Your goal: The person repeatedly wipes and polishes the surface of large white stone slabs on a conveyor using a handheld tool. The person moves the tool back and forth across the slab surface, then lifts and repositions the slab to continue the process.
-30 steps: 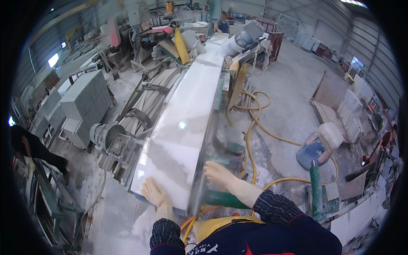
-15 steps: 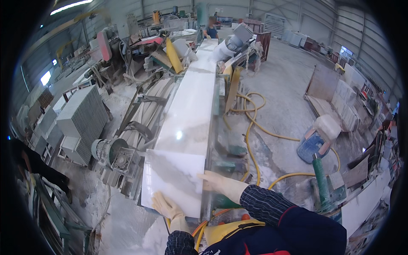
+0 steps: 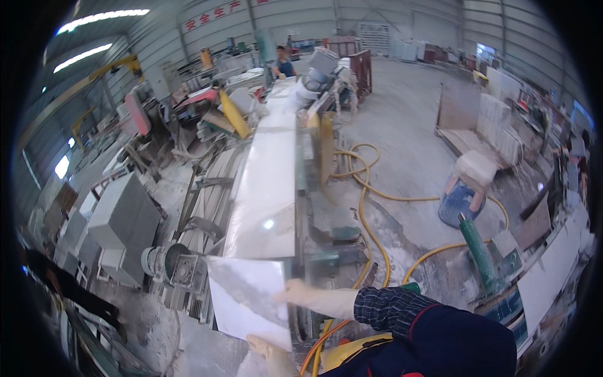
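A white, grey-veined polished stone slab [image 3: 245, 295] lies at a slight angle at the near end of the long machine bed. My right hand [image 3: 308, 296], in a pale glove, grips its right edge; the fingers are somewhat blurred. Down at the slab's near edge, my gloved left hand [image 3: 271, 357] holds on, its palm partly cut off by the picture's lower rim. Beyond the slab, a row of glossy white slabs [image 3: 267, 182] stretches away along the bed. Between the near slab and that row a narrow seam shows.
A motor [image 3: 179, 267] sits left of the bed. Yellow hose [image 3: 366, 220] loops over the floor on the right, near a blue container [image 3: 460, 206] and a green post [image 3: 478, 254]. Stacked grey slabs [image 3: 125, 220] stand left. One person [image 3: 284, 65] is at the far end; another [image 3: 75, 286] is at left.
My view has tilted up and turned slightly. My left hand has slid off the slab's top surface to its near edge, and the slab has turned a little. My right hand stays at its right edge.
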`<action>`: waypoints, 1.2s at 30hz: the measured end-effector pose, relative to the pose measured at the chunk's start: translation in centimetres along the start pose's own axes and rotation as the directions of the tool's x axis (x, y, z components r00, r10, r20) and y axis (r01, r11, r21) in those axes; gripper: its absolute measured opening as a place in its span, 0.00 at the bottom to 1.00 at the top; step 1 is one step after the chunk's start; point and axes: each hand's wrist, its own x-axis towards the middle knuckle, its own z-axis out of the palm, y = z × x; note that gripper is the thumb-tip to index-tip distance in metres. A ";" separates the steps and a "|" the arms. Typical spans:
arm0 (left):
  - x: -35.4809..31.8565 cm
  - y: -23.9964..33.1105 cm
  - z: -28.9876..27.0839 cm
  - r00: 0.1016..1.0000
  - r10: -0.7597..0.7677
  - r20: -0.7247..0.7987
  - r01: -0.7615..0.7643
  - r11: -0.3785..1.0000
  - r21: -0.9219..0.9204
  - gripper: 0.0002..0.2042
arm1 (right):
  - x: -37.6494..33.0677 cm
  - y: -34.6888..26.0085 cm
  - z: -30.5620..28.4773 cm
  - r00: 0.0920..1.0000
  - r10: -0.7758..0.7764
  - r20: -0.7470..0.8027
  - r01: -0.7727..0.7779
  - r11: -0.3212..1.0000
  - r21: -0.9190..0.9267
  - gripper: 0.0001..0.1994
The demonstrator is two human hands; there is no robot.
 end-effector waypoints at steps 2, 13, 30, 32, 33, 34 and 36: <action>-0.3 0.0 -1.0 0.991 0.051 0.120 -0.050 0.999 -0.012 0.27 | -2.5 -2.3 0.3 0.993 -0.109 0.035 0.112 0.991 -0.079 0.29; -12.4 4.6 2.3 0.626 0.578 0.524 -0.710 0.700 0.077 0.25 | -14.3 9.3 -7.2 0.963 -0.220 -0.157 0.270 0.767 0.582 0.26; -52.5 -11.7 15.0 -0.361 -0.552 0.751 -0.739 0.661 0.131 0.22 | -55.9 19.2 -4.9 0.407 0.613 -0.677 0.837 0.045 0.545 0.19; -56.4 -14.0 14.6 -0.406 -0.613 0.678 -0.762 0.636 0.118 0.21 | -56.2 23.5 -3.3 0.306 0.584 -0.752 0.935 -0.035 0.353 0.18; -57.9 -15.3 14.3 -0.470 -0.634 0.614 -0.731 0.669 0.131 0.21 | -56.1 26.0 -3.0 0.227 0.615 -0.755 0.945 0.050 0.324 0.18; -59.1 -16.6 14.3 -0.482 -0.631 0.608 -0.769 0.638 0.052 0.22 | -56.0 28.3 -2.7 0.141 0.511 -0.848 0.937 0.207 0.281 0.18; -60.9 -19.5 15.0 -0.582 -0.603 0.545 -0.749 0.659 -0.070 0.22 | -55.8 31.7 -1.9 -0.006 0.456 -0.890 0.812 0.522 0.262 0.17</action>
